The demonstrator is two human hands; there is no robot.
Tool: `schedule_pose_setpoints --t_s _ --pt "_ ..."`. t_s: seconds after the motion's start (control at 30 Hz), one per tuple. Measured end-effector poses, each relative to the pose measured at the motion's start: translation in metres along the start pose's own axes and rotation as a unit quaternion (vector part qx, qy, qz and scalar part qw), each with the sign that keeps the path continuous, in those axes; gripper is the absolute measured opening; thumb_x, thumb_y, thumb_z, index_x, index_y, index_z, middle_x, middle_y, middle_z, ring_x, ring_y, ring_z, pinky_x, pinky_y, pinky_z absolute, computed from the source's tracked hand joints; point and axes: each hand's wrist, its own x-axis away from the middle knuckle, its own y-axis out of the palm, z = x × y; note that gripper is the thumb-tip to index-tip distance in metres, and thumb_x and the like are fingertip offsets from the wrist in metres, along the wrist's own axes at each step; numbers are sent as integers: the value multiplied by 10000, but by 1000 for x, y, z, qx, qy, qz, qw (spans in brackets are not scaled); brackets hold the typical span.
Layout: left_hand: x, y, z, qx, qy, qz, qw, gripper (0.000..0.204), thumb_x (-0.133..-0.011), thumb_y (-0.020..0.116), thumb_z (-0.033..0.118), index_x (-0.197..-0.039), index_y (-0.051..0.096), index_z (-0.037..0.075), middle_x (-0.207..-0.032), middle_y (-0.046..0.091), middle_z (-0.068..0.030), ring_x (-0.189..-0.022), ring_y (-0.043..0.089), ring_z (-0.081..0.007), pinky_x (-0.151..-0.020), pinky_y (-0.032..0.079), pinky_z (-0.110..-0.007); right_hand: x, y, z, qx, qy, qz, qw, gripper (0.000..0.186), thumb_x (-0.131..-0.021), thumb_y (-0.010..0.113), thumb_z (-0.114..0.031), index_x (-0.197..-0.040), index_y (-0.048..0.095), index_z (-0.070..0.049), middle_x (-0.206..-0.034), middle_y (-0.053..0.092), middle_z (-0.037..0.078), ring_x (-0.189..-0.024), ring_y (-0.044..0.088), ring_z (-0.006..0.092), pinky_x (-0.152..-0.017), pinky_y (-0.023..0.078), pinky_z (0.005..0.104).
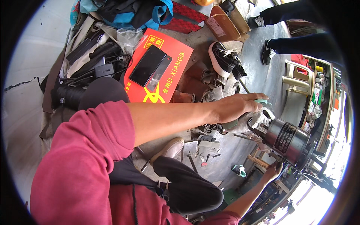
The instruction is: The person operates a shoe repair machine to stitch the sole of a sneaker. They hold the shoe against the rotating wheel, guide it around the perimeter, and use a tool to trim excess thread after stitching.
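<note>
The left hand [237, 107] grips a pale shoe [243, 122] beneath its fingers, the motor [285, 139] just beyond. Below the motor, the right hand [272, 171] curls; its hold is unclear. Work seems under way, the shoe unreleased; what is finished doesn't show.

The top [120, 204] is dark red, with a black zip [134, 200] down the front. Its left sleeve [73, 161] is loose and bunched up in folds by the elbow. The pants [187, 187] are black. One shoe [173, 147] is pale and low. The left hand [236, 108] and right hand [272, 172] are bare.
</note>
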Motion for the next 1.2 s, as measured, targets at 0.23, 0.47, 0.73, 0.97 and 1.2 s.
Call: schedule_pose_setpoints --t_s 0.23,0.47,0.73,0.97,1.2 --pt "-4 0 -9 13 1 6 1000 570 -1039 447 339 -1551 398 93 -1288 610 -138 -1194 539 -223 -1074 363 -326 34 71 24 -12 217 -255 942 263 -1003 635 -318 -948 568 -69 -699 611 54 -487 571 151 -431 456 307" --pt "-3 -3 -13 -44 11 8 999 591 -1045 449 376 -1570 380 114 -1362 584 -136 -1271 497 -232 -1113 317 -321 43 17 -63 -53 51 -123 990 197 -993 637 -232 -926 610 -49 -667 507 -16 -527 460 89 -486 370 270" --pt "0 -2 -12 -36 23 12 999 561 -1055 450 352 -1567 393 129 -1328 616 -134 -1239 530 -222 -1100 342 -331 4 28 41 9 163 -67 984 63 -988 598 -158 -988 618 -99 -679 549 -1 -496 525 116 -424 387 263" --pt "1 -1 -12 10 14 0 1000 569 -1058 455 364 -1567 389 118 -1276 620 -109 -1215 521 -202 -1093 342 -322 60 66 -25 -88 169 -269 944 235 -1000 627 -278 -955 606 -47 -641 589 35 -504 578 145 -480 472 299" --pt "1 -2 -12 5 1 -2 1000 570 -1064 461 350 -1576 372 115 -1309 585 -84 -1235 491 -171 -1098 325 -308 13 -6 -31 8 58 5 998 182 -1007 610 -174 -859 582 -72 -643 478 -21 -514 434 93 -471 337 260"
